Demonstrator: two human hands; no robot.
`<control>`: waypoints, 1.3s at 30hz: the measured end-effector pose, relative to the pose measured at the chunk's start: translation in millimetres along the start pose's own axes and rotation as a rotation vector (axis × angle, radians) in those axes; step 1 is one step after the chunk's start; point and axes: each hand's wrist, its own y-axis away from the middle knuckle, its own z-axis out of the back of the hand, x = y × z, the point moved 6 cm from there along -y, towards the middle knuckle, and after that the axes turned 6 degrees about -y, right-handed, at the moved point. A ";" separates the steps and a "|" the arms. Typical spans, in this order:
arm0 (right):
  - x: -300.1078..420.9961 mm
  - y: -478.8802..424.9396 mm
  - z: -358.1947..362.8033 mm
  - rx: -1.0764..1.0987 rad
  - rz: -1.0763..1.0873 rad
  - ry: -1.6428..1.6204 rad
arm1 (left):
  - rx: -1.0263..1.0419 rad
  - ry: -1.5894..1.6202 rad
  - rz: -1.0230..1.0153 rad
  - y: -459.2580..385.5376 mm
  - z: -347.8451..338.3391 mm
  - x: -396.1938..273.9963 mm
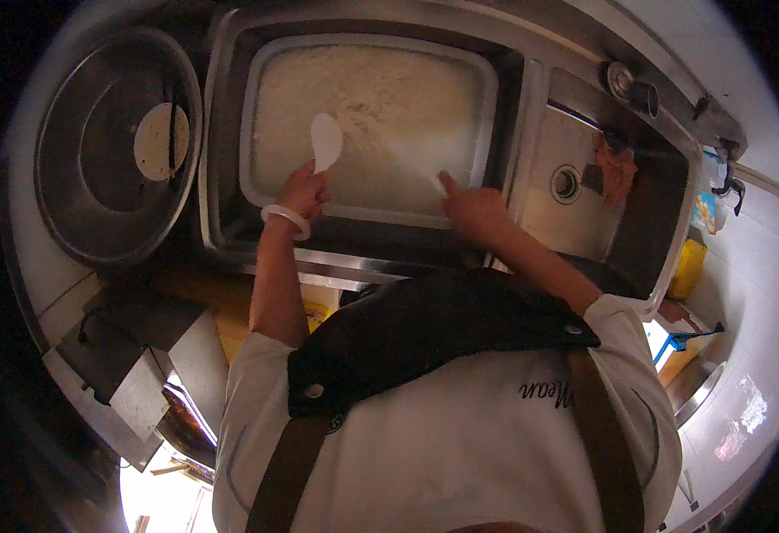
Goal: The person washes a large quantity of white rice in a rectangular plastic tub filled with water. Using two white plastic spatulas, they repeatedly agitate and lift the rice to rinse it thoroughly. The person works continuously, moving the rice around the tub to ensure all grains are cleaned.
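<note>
My left hand, with a pale bracelet at the wrist, grips the handle of a white rice paddle. The paddle's blade is over a large rectangular tub of pale, rice-like food. My right hand is at the tub's near right corner, its index finger pointing forward along a white utensil. That utensil is blurred over the food, so its exact shape cannot be told. The tub has a light rim and stands inside the left basin of a steel sink.
Left of the sink stands a big round metal basin with a pale disc and a dark rod inside. The right sink basin holds a drain and a reddish-brown cloth. A faucet and a yellow item are farther right.
</note>
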 end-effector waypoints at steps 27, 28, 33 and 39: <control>19.7 -191.6 0.6 0.071 0.126 0.248 | -0.006 -1.369 -0.171 -152.0 4.7 3.8; 16.0 -189.3 1.7 0.112 0.133 0.203 | -0.035 -1.223 -0.084 -127.5 4.1 -13.6; -6.4 -193.1 -24.9 0.397 0.164 -0.071 | 0.009 -1.487 -0.332 -151.7 -4.7 12.3; -8.8 -139.4 -27.5 0.491 0.095 -0.815 | -0.006 -0.961 -0.149 -179.9 -7.7 50.0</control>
